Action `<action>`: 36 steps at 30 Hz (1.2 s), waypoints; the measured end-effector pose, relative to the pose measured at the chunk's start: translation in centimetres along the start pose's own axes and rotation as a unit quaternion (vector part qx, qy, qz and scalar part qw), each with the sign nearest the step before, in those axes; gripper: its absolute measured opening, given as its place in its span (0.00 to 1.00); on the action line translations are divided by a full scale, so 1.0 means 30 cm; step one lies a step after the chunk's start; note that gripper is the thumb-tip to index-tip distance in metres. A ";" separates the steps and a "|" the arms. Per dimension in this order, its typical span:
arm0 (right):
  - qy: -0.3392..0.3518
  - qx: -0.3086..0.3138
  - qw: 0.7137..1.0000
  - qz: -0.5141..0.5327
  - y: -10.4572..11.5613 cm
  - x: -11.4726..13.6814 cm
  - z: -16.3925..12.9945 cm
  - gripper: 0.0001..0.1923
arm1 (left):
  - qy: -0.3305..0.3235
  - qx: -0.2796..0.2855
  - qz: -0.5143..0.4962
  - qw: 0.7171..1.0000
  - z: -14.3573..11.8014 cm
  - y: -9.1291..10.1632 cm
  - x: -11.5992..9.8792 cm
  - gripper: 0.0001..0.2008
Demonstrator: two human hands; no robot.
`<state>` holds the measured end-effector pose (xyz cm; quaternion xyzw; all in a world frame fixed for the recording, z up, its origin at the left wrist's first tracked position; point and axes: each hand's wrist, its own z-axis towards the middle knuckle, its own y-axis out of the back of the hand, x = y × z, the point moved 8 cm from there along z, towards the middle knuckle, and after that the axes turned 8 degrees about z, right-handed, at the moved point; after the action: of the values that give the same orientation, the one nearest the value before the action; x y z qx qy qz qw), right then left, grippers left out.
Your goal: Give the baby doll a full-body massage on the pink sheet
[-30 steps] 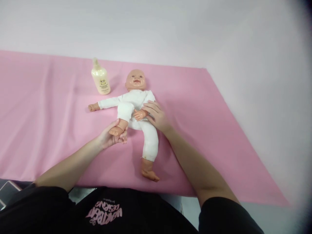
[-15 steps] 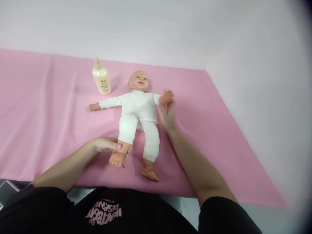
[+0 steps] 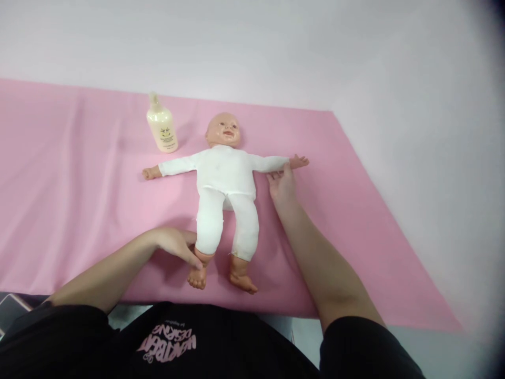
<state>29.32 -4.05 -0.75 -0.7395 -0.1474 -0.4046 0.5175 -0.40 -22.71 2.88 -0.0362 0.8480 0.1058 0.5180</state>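
A baby doll point(image 3: 225, 176) in a white suit lies face up on a pink cloth point(image 3: 79, 189), arms spread and legs straight toward me. My left hand point(image 3: 177, 246) rests at the ankle of the doll's left-side leg, fingers touching it. My right hand point(image 3: 281, 185) lies flat just under the doll's outstretched arm on the right, fingertips touching the sleeve near the wrist. Neither hand closes around anything.
A cream lotion bottle point(image 3: 161, 126) with a pump top stands on the cloth left of the doll's head. The cloth's right edge runs diagonally over a white surface point(image 3: 414, 137). A dark object point(image 3: 11, 310) shows at the bottom left corner.
The bent leg in my left hand has been lowered and laid straight. My right hand moved the doll's arm from across its belly out to the right, flat on the cloth.
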 end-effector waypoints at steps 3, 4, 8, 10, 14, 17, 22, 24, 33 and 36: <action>0.040 0.009 0.999 -0.020 -0.030 0.031 -0.044 0.28 | -0.018 0.022 -0.052 0.998 -0.008 -0.002 -0.006 0.20; 0.075 0.022 0.996 -0.037 -0.048 0.052 -0.063 0.30 | -0.027 0.035 -0.081 0.996 -0.012 -0.006 -0.007 0.21; 0.232 0.093 0.959 -0.136 -0.127 0.121 -0.146 0.27 | -0.107 0.061 -0.235 0.964 -0.019 0.003 -0.015 0.30; 0.301 0.151 0.923 -0.188 -0.168 0.129 -0.191 0.26 | -0.180 0.040 -0.300 0.936 -0.023 0.041 -0.024 0.34; 0.369 0.268 0.835 -0.307 -0.230 0.089 -0.276 0.24 | -0.208 -0.085 -0.375 0.899 -0.023 0.145 -0.008 0.34; 0.394 0.350 0.760 -0.381 -0.272 0.058 -0.333 0.22 | -0.172 -0.179 -0.422 0.872 -0.018 0.191 0.006 0.31; 0.433 0.421 0.663 -0.442 -0.324 0.039 -0.391 0.19 | -0.143 -0.230 -0.458 0.847 0.022 0.192 0.043 0.29; 0.439 0.437 0.635 -0.462 -0.334 0.027 -0.401 0.17 | -0.131 -0.242 -0.460 0.845 0.038 0.189 0.064 0.28; 0.428 0.398 0.695 -0.418 -0.311 0.047 -0.379 0.19 | -0.168 -0.149 -0.394 0.891 0.045 0.135 0.043 0.32; 0.388 0.296 0.798 -0.354 -0.259 0.085 -0.298 0.23 | -0.166 -0.006 -0.333 0.928 0.037 0.049 0.000 0.34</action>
<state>22.00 -9.20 7.40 -0.2274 -0.2985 -0.7493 0.5456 0.31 -21.04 2.59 -0.3010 0.6885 -0.0634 0.6568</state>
